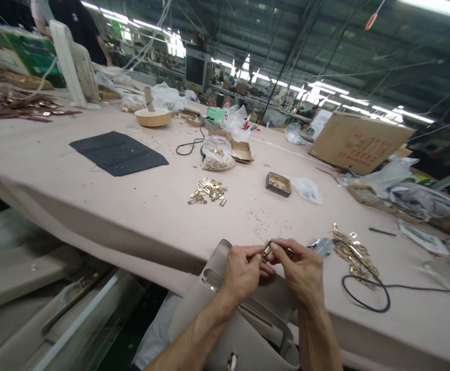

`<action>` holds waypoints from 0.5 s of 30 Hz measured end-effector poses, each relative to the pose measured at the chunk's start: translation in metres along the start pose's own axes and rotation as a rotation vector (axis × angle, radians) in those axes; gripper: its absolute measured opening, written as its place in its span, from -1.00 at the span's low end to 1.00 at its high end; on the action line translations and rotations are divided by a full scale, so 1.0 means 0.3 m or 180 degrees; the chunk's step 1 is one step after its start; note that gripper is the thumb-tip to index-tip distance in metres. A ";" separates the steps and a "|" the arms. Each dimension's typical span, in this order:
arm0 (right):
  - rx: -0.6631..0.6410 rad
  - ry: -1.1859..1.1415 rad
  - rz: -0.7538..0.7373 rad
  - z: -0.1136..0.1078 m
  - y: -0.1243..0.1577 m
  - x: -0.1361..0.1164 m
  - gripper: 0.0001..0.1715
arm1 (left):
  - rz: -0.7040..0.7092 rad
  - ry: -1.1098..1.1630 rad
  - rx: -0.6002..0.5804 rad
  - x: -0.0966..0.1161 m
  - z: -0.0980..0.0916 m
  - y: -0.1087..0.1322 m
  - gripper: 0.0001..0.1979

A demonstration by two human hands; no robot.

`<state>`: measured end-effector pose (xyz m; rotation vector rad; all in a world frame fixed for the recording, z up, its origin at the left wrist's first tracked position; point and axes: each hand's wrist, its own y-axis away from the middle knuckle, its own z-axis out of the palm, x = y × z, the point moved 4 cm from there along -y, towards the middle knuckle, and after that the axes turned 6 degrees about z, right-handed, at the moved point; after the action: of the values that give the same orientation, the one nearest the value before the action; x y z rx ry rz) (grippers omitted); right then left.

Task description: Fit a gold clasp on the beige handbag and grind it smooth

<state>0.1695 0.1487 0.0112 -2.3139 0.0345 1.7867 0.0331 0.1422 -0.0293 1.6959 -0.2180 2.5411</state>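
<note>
Between the fingertips of both hands is a small gold metal fitting (266, 249), rectangular with a slot. My left hand (242, 273) pinches it from the left, and my right hand (300, 265) grips its other side with thumb and fingers. Just beneath my hands a taupe handbag (197, 314) leans against the table edge, its zip and handle partly covered by my forearms. A loose pile of similar gold fittings (209, 190) lies farther up the table. Right of my right hand is another heap of gold pieces (358, 257), with a dark cable tool lying across it.
On the pink-covered table (132, 206) are a black sheet (118, 153), a small box of tiny parts (278, 184), a plastic bag of parts (217, 154) and a tape roll (152, 118). A black cable (387, 304) loops at right. More bags (35, 273) lie lower left.
</note>
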 end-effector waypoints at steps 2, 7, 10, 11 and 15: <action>-0.0013 0.0006 -0.0035 0.004 0.002 0.002 -0.76 | -0.0009 0.0026 -0.0028 -0.004 -0.005 0.002 -0.67; -0.0057 0.0009 -0.0049 0.004 -0.004 0.002 -0.79 | -0.0042 0.0060 -0.0087 -0.003 -0.012 0.004 -0.68; -0.0037 0.0027 -0.0012 0.004 -0.006 0.008 -0.79 | -0.0023 0.0102 -0.0156 0.005 -0.013 0.004 -0.67; -0.0028 0.0046 -0.0004 0.005 -0.005 0.010 -0.78 | -0.0010 0.0116 -0.0173 0.007 -0.013 0.004 -0.66; 0.0063 0.0168 -0.0095 0.008 0.004 0.006 -0.77 | 0.0012 0.0163 -0.0227 0.000 -0.011 -0.002 -0.69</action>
<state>0.1676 0.1481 0.0087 -2.3351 0.0258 1.7032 0.0302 0.1433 -0.0304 1.6048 -0.3049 2.5436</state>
